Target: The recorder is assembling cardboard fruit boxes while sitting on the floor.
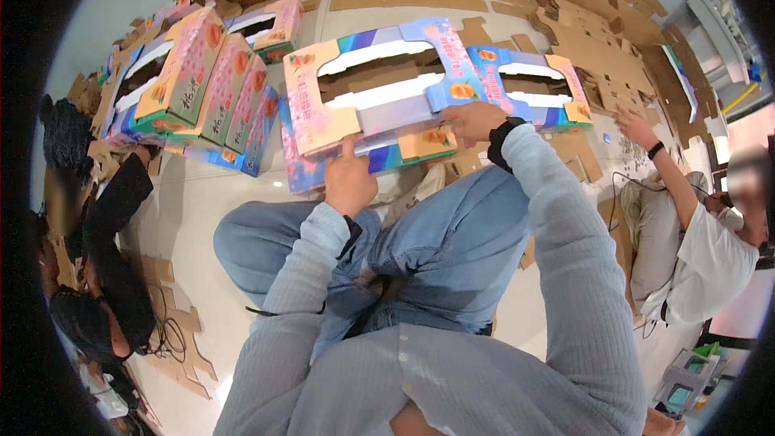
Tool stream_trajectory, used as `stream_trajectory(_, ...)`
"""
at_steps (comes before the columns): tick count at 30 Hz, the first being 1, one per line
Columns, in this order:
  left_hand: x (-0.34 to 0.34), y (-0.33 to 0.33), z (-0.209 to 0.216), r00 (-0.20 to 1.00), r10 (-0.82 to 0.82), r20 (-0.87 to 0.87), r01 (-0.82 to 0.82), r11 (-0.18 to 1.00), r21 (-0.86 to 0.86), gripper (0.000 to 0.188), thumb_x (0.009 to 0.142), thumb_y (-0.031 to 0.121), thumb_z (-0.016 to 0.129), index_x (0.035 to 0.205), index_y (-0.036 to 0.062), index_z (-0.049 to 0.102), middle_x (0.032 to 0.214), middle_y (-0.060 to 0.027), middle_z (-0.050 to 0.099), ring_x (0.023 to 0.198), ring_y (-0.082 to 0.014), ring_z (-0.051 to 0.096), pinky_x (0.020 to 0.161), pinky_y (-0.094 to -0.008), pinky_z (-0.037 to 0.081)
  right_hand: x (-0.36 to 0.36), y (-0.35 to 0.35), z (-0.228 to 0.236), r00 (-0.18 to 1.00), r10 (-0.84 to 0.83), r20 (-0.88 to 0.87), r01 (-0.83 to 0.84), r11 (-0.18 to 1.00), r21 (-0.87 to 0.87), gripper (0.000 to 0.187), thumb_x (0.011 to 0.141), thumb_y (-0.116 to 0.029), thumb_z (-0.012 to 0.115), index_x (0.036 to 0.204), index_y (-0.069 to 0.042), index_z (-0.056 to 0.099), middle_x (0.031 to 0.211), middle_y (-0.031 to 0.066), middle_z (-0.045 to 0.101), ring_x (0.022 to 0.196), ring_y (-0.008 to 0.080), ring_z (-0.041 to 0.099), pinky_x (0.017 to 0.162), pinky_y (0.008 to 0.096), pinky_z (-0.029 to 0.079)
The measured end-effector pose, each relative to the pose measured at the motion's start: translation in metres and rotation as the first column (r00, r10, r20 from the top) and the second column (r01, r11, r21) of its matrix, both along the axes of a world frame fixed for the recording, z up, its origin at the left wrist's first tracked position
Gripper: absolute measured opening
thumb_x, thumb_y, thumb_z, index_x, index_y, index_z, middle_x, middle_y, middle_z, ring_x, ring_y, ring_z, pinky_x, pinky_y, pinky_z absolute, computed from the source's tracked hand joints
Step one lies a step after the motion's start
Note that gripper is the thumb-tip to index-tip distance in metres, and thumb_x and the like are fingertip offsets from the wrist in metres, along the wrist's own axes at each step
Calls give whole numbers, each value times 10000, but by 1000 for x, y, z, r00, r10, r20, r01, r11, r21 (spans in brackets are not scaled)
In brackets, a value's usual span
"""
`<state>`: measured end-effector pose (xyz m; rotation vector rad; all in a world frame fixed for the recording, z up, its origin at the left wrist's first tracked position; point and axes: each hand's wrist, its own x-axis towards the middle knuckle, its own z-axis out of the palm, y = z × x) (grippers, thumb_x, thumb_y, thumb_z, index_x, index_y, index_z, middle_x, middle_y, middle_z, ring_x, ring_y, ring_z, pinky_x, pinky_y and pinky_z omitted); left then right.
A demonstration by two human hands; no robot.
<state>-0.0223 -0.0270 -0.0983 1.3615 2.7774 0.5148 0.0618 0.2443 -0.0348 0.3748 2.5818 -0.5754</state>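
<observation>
Above the person's knees, a flat printed carton (404,89) with long cut-out windows is held up off the floor. The left hand (349,180) grips its lower edge, thumb pressed on the panel; the right hand (472,121) pinches a flap near the middle. The thin strips between the windows look weak, so a hard or crooked fold could probably tear or crease them. Finished boxes (214,81) are stacked close on the left, and a swinging panel might knock them over.

Head-worn fisheye, steeply downward, close
</observation>
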Motion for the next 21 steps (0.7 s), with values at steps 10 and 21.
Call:
stream_trajectory(10, 11, -51, 9, 995, -36, -96, 35, 999, -9, 189, 667, 126, 608, 793, -15, 609, 1101, -213, 503, 917, -370, 555, 782, -467, 431, 10, -30, 1, 973, 223, -66, -215, 970, 113, 379, 857, -315, 493, 1214, -242, 598, 1068, 91, 670, 967, 287, 640, 829, 410, 512)
stream_trajectory(21, -15, -26, 73, 982, -82, -169, 75, 996, -49, 158, 820, 178, 594, 877, 32, 617, 792, -156, 649, 689, -368, 624, 656, -438, 494, -2, -151, -48, 468, -760, -451, 198, 588, -784, 416, 921, -313, 524, 1195, 0, 525, 1079, 193, 629, 962, 283, 619, 822, 380, 477)
